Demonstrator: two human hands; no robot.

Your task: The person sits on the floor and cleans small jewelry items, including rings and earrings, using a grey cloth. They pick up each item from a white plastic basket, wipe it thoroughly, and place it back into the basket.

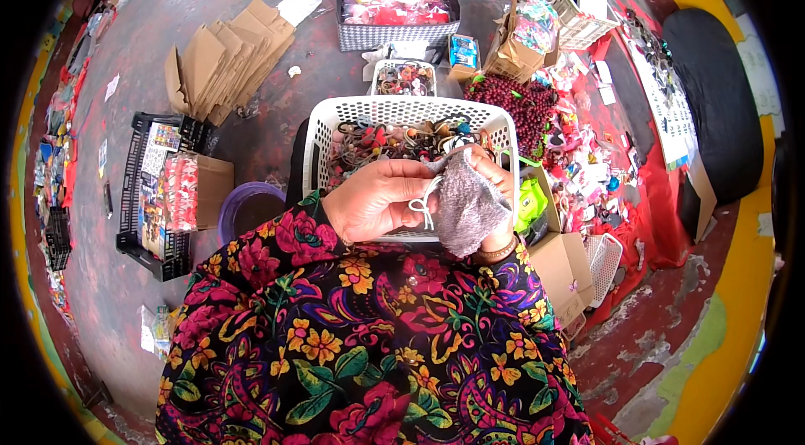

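A grey, fuzzy knitted piece [471, 208] with a white string bow [423, 203] at its left edge is held up in front of me. My left hand [373, 200] pinches that edge near the bow between thumb and fingers. Around the piece's right side, my right hand [493, 178] is closed, its palm partly covered by the knit. Both hands are above the near part of a white perforated plastic basket [402, 104]. Inside the basket lie many small hair ties and ornaments [369, 141] in mixed colours.
Beyond are a smaller white basket [405, 64] and a checked fabric box [398, 36] of pink packets. Dark red beads [524, 109] and an open carton [563, 277] stand right. Left are a purple bucket [237, 203], a black crate [138, 193] and folded cardboard [226, 55].
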